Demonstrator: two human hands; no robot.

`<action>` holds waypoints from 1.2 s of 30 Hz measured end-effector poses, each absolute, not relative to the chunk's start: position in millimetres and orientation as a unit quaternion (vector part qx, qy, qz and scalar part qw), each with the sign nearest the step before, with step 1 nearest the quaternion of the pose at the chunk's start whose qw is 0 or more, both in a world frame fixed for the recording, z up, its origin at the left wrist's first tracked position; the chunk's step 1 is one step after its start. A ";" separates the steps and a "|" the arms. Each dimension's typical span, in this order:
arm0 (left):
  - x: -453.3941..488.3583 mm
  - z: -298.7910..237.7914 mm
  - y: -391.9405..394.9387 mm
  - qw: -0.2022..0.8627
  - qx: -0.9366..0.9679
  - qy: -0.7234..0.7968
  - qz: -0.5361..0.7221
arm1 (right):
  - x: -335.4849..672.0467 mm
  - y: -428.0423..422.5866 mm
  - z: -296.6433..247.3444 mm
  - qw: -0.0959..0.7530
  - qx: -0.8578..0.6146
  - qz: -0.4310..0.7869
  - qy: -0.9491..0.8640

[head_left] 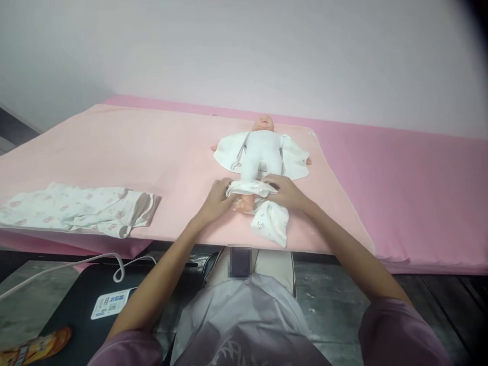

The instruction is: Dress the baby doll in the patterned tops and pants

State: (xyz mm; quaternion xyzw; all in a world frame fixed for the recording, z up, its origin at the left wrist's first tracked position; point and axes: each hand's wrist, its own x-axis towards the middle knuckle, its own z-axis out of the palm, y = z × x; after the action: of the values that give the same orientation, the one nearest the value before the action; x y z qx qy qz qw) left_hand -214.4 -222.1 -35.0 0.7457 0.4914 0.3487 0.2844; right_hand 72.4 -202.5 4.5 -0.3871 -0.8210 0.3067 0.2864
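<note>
A baby doll lies on its back with its head away from me and its feet toward me. Its trunk and upper legs are white, and a white top lies open around both arms. White baby pants are bunched around its lower legs, and one printed pant leg hangs loose toward the table edge. My left hand is closed on the left side of the bunched cloth. On the opposite side my right hand grips the same cloth. One doll foot shows between the hands.
Folded printed baby clothes lie at the left on the pink mat. The table's front edge is close to my body. Below it at left are a black stool, a white cable and a yellow-orange packet.
</note>
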 end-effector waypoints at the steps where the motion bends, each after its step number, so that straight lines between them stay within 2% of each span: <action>1: -222.0 -31.2 -216.7 0.285 0.761 0.488 0.319 | 82.6 -194.5 7.1 0.276 -0.388 0.332 -0.814; 6: -228.0 10.0 -204.0 0.237 0.838 0.433 0.233 | 121.8 -179.2 11.8 0.219 -0.366 0.482 -0.765; 9: -191.1 36.5 -183.2 0.253 0.887 0.345 0.171 | 127.6 -181.9 1.7 0.270 -0.337 0.550 -0.715; 13: -138.7 44.3 -134.8 0.419 0.866 0.272 0.030 | 122.7 -187.3 -15.1 0.324 -0.318 0.635 -0.625; 16: -126.2 32.7 -112.0 0.545 0.787 0.285 0.057 | 119.8 -190.1 -19.6 0.282 -0.300 0.691 -0.594; 18: -128.5 23.4 -108.2 0.596 0.745 0.286 0.091 | 120.1 -190.8 -18.6 0.264 -0.299 0.696 -0.597; 23: -137.3 10.6 -112.6 0.608 0.747 0.250 0.100 | 124.6 -190.4 -12.9 0.321 -0.322 0.670 -0.587; 28: -137.6 4.0 -114.0 0.611 0.736 0.260 0.135 | 124.6 -194.8 -10.4 0.197 -0.333 0.680 -0.623; 33: -148.1 5.5 -109.5 0.684 0.677 0.260 0.078 | 118.3 -199.9 -7.8 0.301 -0.324 0.692 -0.571; 36: -151.0 8.9 -109.2 0.681 0.688 0.246 0.058 | 118.7 -199.7 -5.2 0.273 -0.330 0.685 -0.589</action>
State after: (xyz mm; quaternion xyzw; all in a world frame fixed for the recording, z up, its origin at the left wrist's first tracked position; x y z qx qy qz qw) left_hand -151.0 -109.2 8.9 0.6877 0.2461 0.0577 0.6805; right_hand 118.7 -199.7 -5.2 -0.3296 -0.5891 0.6854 0.2730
